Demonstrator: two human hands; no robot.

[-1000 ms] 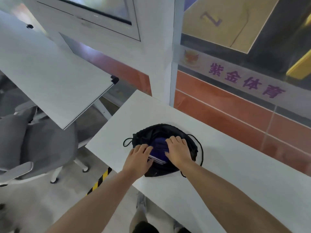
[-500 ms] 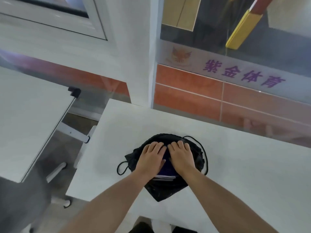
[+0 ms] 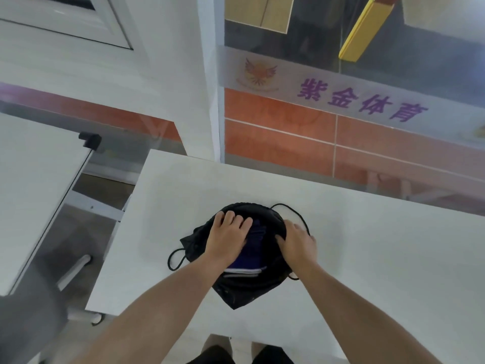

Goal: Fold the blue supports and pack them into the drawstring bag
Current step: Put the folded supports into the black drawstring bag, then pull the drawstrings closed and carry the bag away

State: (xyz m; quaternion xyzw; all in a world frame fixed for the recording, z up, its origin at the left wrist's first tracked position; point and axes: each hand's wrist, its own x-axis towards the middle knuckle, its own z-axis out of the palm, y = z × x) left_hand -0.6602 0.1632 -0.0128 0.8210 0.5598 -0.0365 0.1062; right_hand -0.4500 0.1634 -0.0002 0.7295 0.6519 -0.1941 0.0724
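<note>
Both hands are working at the black drawstring bag [image 3: 244,287] on the white table [image 3: 380,258].

Left of the bag, a second white tabletop [image 3: 34,179] is standing apart across a gap. A loop of black cord [image 3: 175,260] is trailing off the bag's left edge. The left hand [image 3: 227,239] is lying flat, fingers spread, pressing on the bag's left side and on the folded blue supports [image 3: 249,254] showing in its open mouth; it is not grasping anything. The right hand [image 3: 298,244] is curling around the bag's right rim, thumb inside against the fabric, gripping the edge.
</note>
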